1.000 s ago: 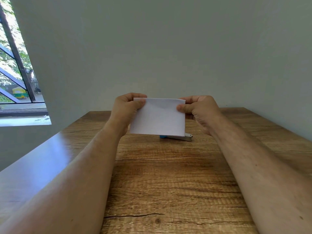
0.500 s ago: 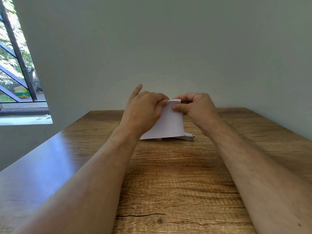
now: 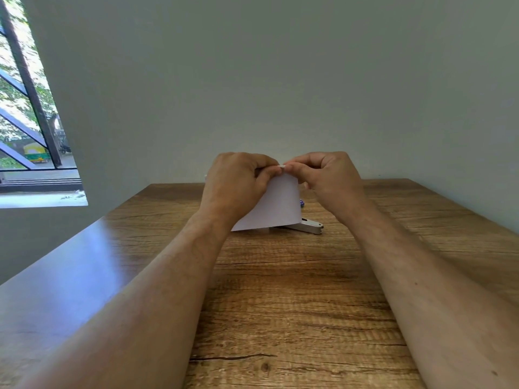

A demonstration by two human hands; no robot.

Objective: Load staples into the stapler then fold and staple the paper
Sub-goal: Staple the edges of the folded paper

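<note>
- The paper (image 3: pixel 273 204) is held up off the bench (image 3: pixel 280 304), at about 12 o'clock from the person. The left hand (image 3: pixel 238 182) and the right hand (image 3: pixel 325 175) meet at its top edge, and the fingers (image 3: pixel 268 171) of both are curled and pinching that edge.
- The fold looks only half made. With the sheet hanging in the air, the edges could slip out of line and the crease set crooked.
- Both pinches sit close together at the top, so the loose lower part could swing or buckle.
- The stapler (image 3: pixel 310 227) lies on the bench just beyond the paper's lower edge, at about 1 o'clock and mostly hidden. Lowering the sheet blindly could knock it.
- Whether staples are loaded cannot be told from here; an empty stapler would leave the fold unfastened.
</note>
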